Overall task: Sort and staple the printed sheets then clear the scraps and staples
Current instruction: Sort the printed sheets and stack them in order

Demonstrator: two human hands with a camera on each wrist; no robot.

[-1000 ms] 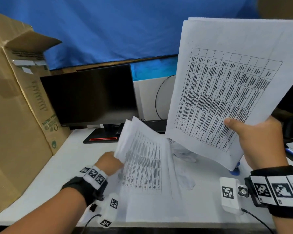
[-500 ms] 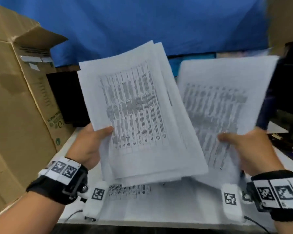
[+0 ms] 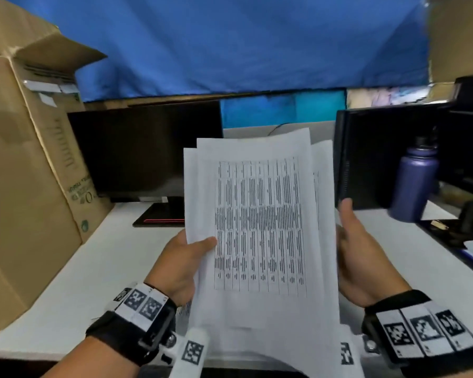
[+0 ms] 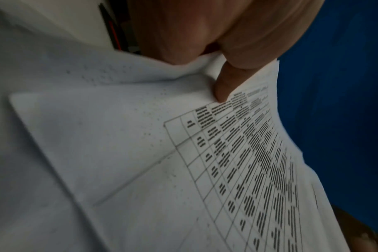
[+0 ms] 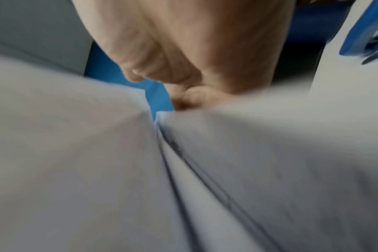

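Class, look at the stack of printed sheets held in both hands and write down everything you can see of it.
The stack of printed sheets is thin white paper, its top page carrying a black ruled table of small text. It is held upright above the white desk, edges uneven, back pages poking out at the top and right. The left hand pinches its left edge, thumb on the front; the right hand rests against its right edge.

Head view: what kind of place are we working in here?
Most likely an office desk used partly for storage: a dark monitor stands on the white desk, a black computer tower to its right, and a big cardboard box on the left.
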